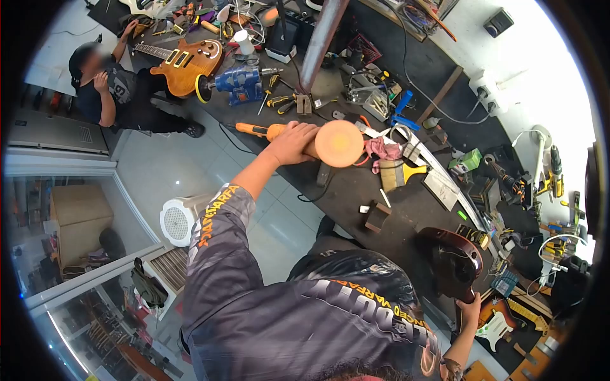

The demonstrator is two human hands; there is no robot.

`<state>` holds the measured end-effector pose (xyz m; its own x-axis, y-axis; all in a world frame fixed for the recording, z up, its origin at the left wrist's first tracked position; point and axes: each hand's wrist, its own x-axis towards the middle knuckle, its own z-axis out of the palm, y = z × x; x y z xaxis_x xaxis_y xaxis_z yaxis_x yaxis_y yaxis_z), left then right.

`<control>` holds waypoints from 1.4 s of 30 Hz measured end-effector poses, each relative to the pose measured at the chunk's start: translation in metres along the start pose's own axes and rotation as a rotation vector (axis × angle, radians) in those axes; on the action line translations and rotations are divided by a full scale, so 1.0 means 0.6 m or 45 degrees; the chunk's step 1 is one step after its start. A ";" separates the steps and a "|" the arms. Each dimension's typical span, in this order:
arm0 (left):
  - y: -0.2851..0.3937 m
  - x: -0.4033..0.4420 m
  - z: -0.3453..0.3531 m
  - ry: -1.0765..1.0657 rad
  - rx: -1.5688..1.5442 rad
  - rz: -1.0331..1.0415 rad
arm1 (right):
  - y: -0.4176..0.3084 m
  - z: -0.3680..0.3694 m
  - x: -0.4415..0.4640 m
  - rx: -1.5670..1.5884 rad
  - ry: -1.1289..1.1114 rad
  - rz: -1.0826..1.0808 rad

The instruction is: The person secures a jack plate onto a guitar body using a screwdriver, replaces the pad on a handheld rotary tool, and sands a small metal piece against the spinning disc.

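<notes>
My left hand (293, 143) is closed round the body of an orange power polisher (259, 130) over the bench edge. Its round, pale orange pad (339, 144) faces up toward me. At the lower right, my right hand (469, 310) grips a dark, glossy electric guitar (448, 260) near where its neck meets the body. The guitar lies at the bench's near edge, and its neck is largely out of sight below the hand. A wide paintbrush (400, 174) and a pink cloth (384, 149) lie just right of the pad.
Tools cover the dark bench (356, 197), with a small brown block (378, 217) on it. A blue bench machine (237, 84) with a yellow pad stands farther along. Beyond it are an amber guitar (185, 66) and a seated person (105, 89). A sunburst guitar (495, 327) lies lower right.
</notes>
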<state>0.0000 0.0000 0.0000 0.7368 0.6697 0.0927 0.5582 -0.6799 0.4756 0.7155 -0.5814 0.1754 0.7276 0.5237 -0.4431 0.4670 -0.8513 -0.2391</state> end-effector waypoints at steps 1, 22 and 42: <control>0.013 0.001 0.006 0.037 -0.034 -0.008 | 0.019 -0.009 0.007 0.011 0.019 -0.001; -0.163 -0.180 0.049 0.921 0.017 -0.733 | -0.023 0.006 0.013 -0.192 0.086 -0.030; 0.776 0.120 0.241 0.138 -0.922 -0.159 | 0.008 -0.015 -0.055 -0.043 0.162 -0.551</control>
<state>0.3678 -0.3113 0.1017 0.6219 0.7801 0.0680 0.2161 -0.2545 0.9426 0.6979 -0.6023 0.1966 0.5164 0.8330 -0.1984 0.7567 -0.5524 -0.3497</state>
